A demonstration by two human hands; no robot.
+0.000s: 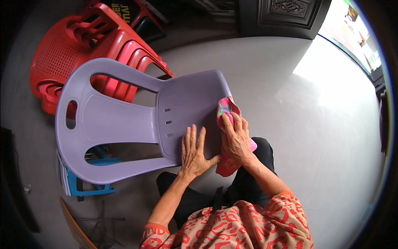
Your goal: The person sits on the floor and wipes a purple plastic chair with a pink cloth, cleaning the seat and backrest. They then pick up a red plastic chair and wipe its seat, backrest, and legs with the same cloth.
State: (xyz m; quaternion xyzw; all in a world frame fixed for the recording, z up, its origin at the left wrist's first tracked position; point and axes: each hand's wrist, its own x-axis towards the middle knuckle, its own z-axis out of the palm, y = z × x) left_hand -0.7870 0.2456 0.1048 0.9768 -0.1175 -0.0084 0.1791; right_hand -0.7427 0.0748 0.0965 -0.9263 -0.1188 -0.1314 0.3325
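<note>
Right hand (237, 139) clamps a pink cloth (226, 108) against the lilac plastic chair (124, 120) seat mid-wipe, left hand (193, 151) flat and open bracing it; next calls for sweeping toward unwiped plastic.

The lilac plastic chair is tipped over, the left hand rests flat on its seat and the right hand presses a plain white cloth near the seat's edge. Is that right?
Not quite. In the head view the cloth under the right hand is pink with bright patches, not plain white. The rest holds: the lilac chair is tipped over and the left hand lies flat on its seat.
</note>
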